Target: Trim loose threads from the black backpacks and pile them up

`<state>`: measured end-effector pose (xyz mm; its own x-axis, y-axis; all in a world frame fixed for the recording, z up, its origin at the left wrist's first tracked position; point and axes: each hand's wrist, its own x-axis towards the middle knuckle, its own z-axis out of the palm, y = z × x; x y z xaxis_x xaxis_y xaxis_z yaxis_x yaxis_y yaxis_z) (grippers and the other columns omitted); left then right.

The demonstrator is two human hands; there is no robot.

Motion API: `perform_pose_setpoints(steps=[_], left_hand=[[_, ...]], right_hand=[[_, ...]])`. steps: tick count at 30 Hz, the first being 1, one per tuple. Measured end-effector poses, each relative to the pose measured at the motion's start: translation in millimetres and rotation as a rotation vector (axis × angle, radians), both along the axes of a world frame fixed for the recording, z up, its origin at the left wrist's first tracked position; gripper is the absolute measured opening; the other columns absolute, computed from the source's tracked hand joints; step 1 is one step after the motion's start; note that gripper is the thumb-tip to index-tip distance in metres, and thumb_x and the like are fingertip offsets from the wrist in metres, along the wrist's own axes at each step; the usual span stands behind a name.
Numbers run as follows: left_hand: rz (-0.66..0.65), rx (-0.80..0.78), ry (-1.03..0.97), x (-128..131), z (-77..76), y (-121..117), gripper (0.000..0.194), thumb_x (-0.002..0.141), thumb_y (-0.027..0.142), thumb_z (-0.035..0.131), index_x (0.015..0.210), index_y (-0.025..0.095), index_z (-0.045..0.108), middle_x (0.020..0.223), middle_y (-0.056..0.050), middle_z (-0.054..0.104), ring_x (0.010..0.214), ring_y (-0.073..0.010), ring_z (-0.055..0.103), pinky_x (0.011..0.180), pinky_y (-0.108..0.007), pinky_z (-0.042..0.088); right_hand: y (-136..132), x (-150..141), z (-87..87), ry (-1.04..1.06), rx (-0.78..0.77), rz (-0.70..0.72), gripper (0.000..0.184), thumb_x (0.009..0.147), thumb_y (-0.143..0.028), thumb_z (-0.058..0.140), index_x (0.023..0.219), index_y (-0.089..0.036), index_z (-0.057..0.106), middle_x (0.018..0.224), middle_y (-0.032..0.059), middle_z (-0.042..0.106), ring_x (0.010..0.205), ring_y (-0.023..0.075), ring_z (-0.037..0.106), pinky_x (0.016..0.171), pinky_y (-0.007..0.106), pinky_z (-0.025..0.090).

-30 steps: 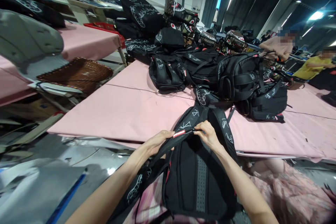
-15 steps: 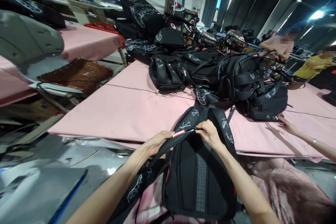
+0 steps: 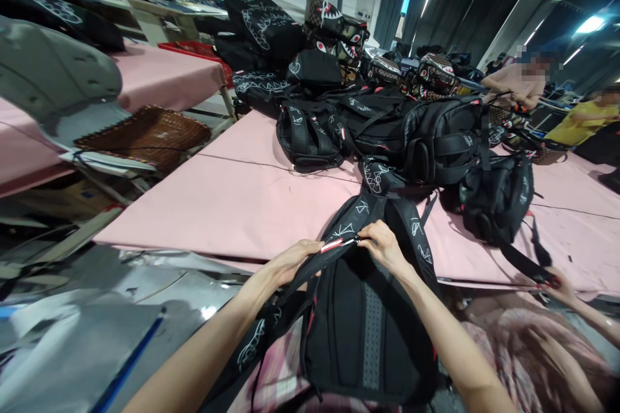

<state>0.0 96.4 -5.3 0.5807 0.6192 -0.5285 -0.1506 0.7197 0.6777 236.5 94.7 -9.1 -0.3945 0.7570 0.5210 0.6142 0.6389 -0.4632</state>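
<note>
Here's the black fabric backpack with the grey dotted strip down its panel [image 3: 343, 335], right in front of the person, leaning from the pink plaid cloth [image 3: 283, 364] up to the edge of the pink-covered worktop [image 3: 232, 206]. Resting it at that slope seems to bring its padded black shoulder strap with white line drawings [image 3: 346, 227] up within easy reach.

And look at the grip! The left hand [image 3: 290, 261] is closed on the strap, thumb on top, just beside the small red-and-white label [image 3: 332, 245]; its lower fingers are hidden. Across from it, the right hand [image 3: 382, 245] pinches at a tiny dark fitting [image 3: 357, 238], too small to identify. One hand at either end of that short stretch: probably to steady it and leave the label uncovered.

Beyond, a heap of black backpacks [image 3: 436, 142] crowds the far part of the worktop, leaving the near edge for handling, by the look of it. Over on the right, a co-worker's hand [image 3: 562, 285] grips a dark webbing band [image 3: 526, 261] running from another black backpack [image 3: 501, 200].
</note>
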Motion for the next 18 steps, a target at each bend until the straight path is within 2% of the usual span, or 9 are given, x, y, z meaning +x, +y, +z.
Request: perform_pose_setpoints(steps=[7,10,14,18], left_hand=[[-0.026,0.028,0.067,0,-4.7,1,0.022,0.07,0.033,0.064,0.071,0.011,0.062,0.047,0.001,0.056,0.038,-0.0089,0.048,0.038,-0.019,0.037],[-0.045,0.064,0.11,2,-0.4,-1,0.026,0.071,0.038,0.062,0.07,0.012,0.059,0.045,0.001,0.055,0.036,-0.0105,0.049,0.035,-0.02,0.036],[-0.02,0.099,0.135,5,6.6,-5,0.025,0.071,0.036,0.062,0.066,0.012,0.058,0.044,0.0,0.055,0.038,-0.0106,0.05,0.037,-0.02,0.038],[-0.005,0.164,0.146,8,8.1,-8,0.028,0.073,0.039,0.059,0.068,0.012,0.059,0.046,-0.001,0.057,0.038,-0.0107,0.051,0.038,-0.02,0.037]], right_hand=[[1,0,-1.4,0.01,0.007,0.03,0.017,0.084,-0.035,0.055,0.084,-0.02,0.062,0.079,0.0036,0.064,0.072,0.0166,0.052,0.068,0.031,0.043],[1,-2,-1.2,-0.01,0.005,0.036,0.019,0.084,-0.037,0.054,0.084,-0.02,0.063,0.078,0.0036,0.064,0.072,0.0165,0.052,0.067,0.031,0.042],[-1,-6,2.3,-0.073,0.018,0.038,0.021,0.085,-0.039,0.052,0.083,-0.02,0.063,0.077,0.004,0.064,0.071,0.0169,0.051,0.066,0.031,0.041],[-4,-11,6.3,-0.107,0.041,0.039,0.022,0.086,-0.039,0.051,0.083,-0.02,0.063,0.075,0.0039,0.064,0.069,0.0167,0.051,0.064,0.031,0.04]])
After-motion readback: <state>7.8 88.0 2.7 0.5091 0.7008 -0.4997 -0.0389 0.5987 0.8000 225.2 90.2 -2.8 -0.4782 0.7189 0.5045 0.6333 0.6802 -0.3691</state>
